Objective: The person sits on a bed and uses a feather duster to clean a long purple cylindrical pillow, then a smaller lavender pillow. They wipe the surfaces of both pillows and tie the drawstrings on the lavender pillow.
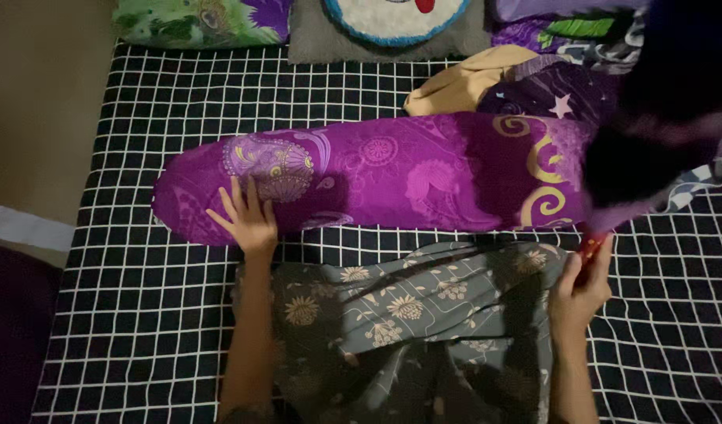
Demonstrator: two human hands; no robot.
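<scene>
Purple bolster (392, 173) lies lengthwise across the checked bed (141, 330), just past your knees. Your left hand (247, 220) rests flat, fingers spread, on its rounded end. Your right hand (584, 286) pinches the loose cover at the opposite end. Looks soft, light, floppy: grip bunched fabric, not filling.

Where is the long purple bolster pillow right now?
The purple bolster pillow lies crosswise on the black-and-white checked sheet, mid-frame. The left hand rests flat on its left end; the right hand is by its right end.
</scene>
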